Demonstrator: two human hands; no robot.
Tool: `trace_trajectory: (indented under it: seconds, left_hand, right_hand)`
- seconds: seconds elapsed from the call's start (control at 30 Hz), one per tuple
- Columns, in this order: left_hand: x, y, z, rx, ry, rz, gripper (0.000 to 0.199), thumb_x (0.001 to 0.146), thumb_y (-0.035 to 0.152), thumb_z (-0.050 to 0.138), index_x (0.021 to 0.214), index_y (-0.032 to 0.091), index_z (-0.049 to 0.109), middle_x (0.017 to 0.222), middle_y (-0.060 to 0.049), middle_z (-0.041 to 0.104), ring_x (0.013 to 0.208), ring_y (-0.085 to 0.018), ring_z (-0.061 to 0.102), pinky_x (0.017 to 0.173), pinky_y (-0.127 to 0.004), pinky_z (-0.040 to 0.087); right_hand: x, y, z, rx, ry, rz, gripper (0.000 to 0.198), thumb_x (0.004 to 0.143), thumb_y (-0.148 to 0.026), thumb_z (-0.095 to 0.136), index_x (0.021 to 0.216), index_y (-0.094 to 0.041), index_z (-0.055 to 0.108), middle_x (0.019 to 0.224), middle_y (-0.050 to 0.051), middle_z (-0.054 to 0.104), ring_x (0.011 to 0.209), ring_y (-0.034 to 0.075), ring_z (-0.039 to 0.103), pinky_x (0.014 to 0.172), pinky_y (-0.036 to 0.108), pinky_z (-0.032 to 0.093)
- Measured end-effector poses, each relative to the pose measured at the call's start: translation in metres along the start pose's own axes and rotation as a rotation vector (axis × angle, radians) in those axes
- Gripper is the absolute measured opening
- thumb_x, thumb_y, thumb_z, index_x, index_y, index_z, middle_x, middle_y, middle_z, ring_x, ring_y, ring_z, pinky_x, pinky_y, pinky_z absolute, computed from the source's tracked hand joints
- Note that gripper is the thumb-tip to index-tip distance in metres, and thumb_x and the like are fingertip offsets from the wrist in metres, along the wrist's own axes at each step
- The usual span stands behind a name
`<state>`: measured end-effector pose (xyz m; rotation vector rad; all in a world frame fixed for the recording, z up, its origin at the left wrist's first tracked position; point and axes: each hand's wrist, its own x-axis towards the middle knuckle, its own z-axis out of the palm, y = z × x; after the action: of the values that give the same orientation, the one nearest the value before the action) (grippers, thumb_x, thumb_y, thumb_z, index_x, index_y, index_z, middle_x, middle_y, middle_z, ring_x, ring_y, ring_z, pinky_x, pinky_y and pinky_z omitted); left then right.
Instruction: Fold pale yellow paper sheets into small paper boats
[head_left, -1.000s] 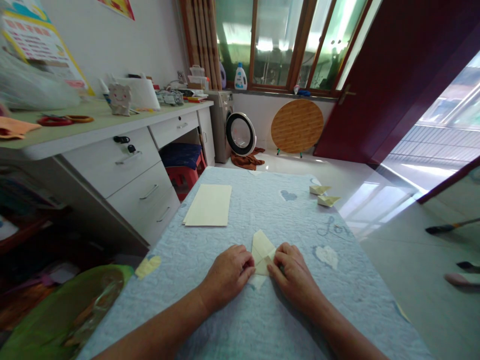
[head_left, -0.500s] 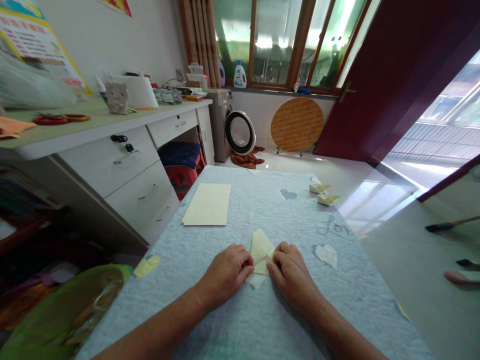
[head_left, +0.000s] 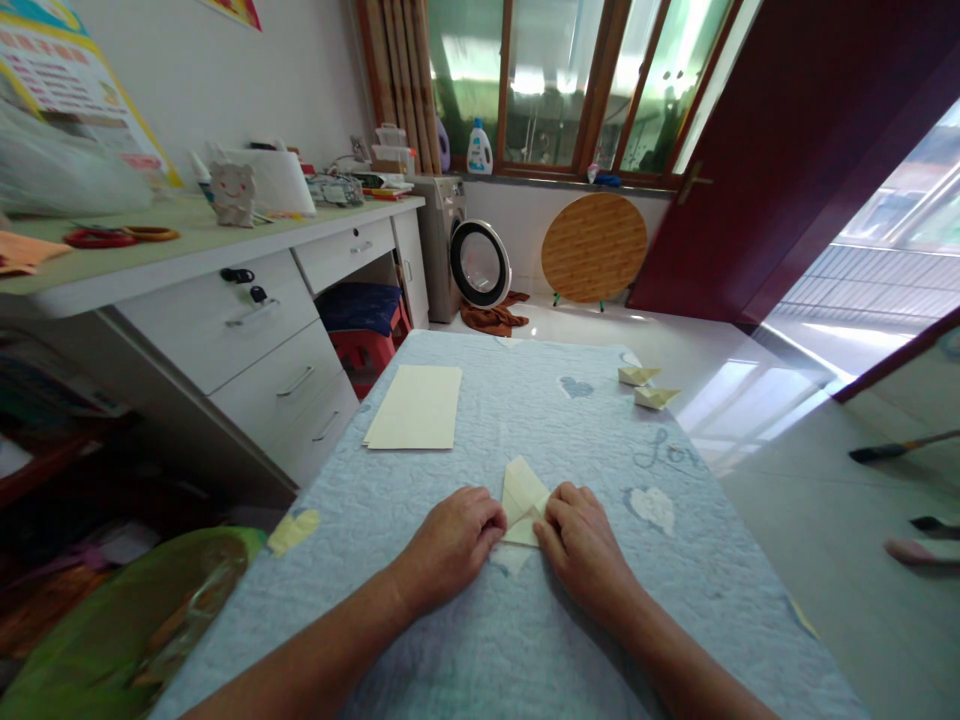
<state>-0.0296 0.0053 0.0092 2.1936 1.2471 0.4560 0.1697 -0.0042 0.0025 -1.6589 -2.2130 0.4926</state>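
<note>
Between my hands a pale yellow piece of folded paper point(head_left: 523, 490) lies on the blue quilted cloth, its pointed end away from me. My left hand point(head_left: 466, 530) pinches its left edge near the bottom corner, fingers curled. My right hand point(head_left: 581, 530) grips the right edge, thumb against the paper and fingers bent. My fingers hide both side edges. Farther off to the left lies a small stack of pale yellow paper sheets point(head_left: 417, 408). Two small folded paper shapes point(head_left: 655, 398) rest near the far right edge of the table.
The cloth-covered table point(head_left: 435, 640) stands before me. A white desk point(head_left: 247, 330) with drawers runs along the left, a red stool point(head_left: 367, 345) under it. At lower left is a green bin point(head_left: 135, 620). Behind stand a washing machine point(head_left: 442, 240) with its door open and a round wooden board point(head_left: 594, 248).
Both hands keep their hold on the folded paper and have barely moved. The lower fold shows slightly differently between my fingertips. The rest looks the same.
</note>
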Motion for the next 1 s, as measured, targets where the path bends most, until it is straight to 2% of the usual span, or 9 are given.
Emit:
trace_trajectory:
  seconds: [0.2, 0.43, 1.0]
  left_hand:
    - [-0.0005, 0.0022, -0.0012, -0.001, -0.004, -0.007, 0.017, 0.088, 0.015, 0.049, 0.081, 0.019, 0.064, 0.086, -0.004, 0.063, 0.088, -0.020, 0.056, 0.080, -0.030, 0.042]
    - [0.0001, 0.0060, -0.0008, -0.012, 0.010, -0.062, 0.006, 0.083, 0.019, 0.059, 0.078, 0.018, 0.062, 0.083, -0.003, 0.062, 0.085, -0.020, 0.055, 0.076, -0.031, 0.040]
    - [0.0008, 0.0090, 0.0042, 0.021, 0.047, -0.083, 0.007, 0.084, 0.014, 0.059, 0.079, 0.018, 0.060, 0.084, -0.002, 0.062, 0.086, -0.020, 0.055, 0.077, -0.030, 0.041]
  right_hand:
    - [-0.0001, -0.0004, 0.0003, -0.010, -0.002, 0.004, 0.019, 0.089, -0.015, 0.055, 0.071, -0.018, 0.061, 0.089, 0.009, 0.060, 0.086, 0.023, 0.051, 0.080, 0.036, 0.040]
    - [0.0003, -0.0025, -0.0011, -0.029, -0.021, 0.009, 0.019, 0.090, -0.016, 0.056, 0.073, -0.017, 0.062, 0.090, 0.009, 0.060, 0.087, 0.023, 0.051, 0.080, 0.037, 0.040]
    - [-0.0012, 0.0006, 0.0028, 0.027, 0.029, 0.027, 0.018, 0.087, -0.015, 0.060, 0.069, -0.018, 0.057, 0.088, 0.006, 0.058, 0.086, 0.022, 0.050, 0.080, 0.035, 0.039]
